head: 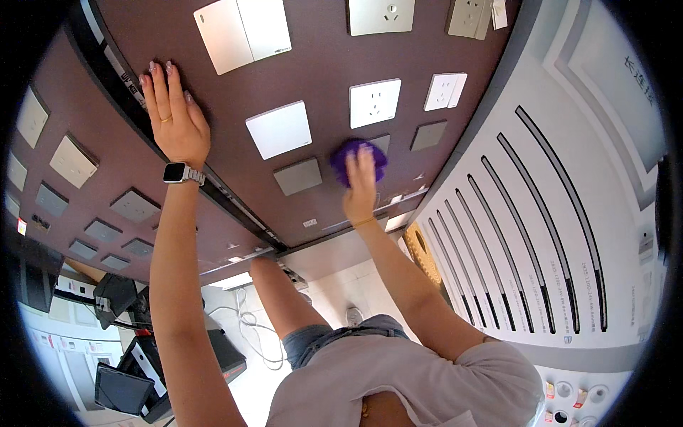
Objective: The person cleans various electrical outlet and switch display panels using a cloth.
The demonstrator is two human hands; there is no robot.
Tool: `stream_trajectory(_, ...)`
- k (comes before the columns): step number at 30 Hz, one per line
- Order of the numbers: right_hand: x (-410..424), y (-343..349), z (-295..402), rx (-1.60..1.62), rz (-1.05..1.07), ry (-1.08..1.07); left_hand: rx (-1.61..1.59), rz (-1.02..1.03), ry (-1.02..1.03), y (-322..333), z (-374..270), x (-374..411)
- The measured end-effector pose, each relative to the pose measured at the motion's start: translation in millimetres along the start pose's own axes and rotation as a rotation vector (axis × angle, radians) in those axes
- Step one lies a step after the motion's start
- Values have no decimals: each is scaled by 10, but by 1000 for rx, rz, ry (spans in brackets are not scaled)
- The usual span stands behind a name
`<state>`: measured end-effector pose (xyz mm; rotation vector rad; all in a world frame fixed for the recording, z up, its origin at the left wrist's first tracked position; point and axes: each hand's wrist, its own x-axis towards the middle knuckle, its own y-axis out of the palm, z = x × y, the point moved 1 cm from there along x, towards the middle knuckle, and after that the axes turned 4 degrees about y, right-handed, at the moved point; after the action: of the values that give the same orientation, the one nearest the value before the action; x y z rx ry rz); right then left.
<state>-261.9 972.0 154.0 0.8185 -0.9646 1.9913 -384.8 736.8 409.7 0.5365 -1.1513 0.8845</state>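
Note:
My right hand [361, 184] presses a purple cloth [341, 163] against a dark brown display panel [224, 133]. The cloth partly covers a small grey wall plate [380, 143]. My left hand [176, 115], with a ring and a watch at the wrist, lies flat on the panel near its left edge, holding nothing. Between the hands are a white blank plate [278, 129] and a grey plate [298, 176]. Above the cloth is a white wall socket [375, 103]. A large two-part light switch [243, 34] is higher up.
A second panel with switches and sockets [135, 205] adjoins at left. Light strips [560, 176] line a white board at right. A white cable [251, 323] lies on the floor beside black boxes [227, 355] at lower left.

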Motion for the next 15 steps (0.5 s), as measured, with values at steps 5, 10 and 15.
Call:
stream_trajectory(5, -169, 128, -70, -52, 108, -8, 13, 21, -12, 6, 10, -7)
stream_trajectory(10, -159, 115, -191, -17, 63, 49, -38, 6, -7, 14, 4, -20)
stream_trajectory(15, -163, 83, -275, -15, 12, 61, -40, 25, -16, 0, 3, -25)
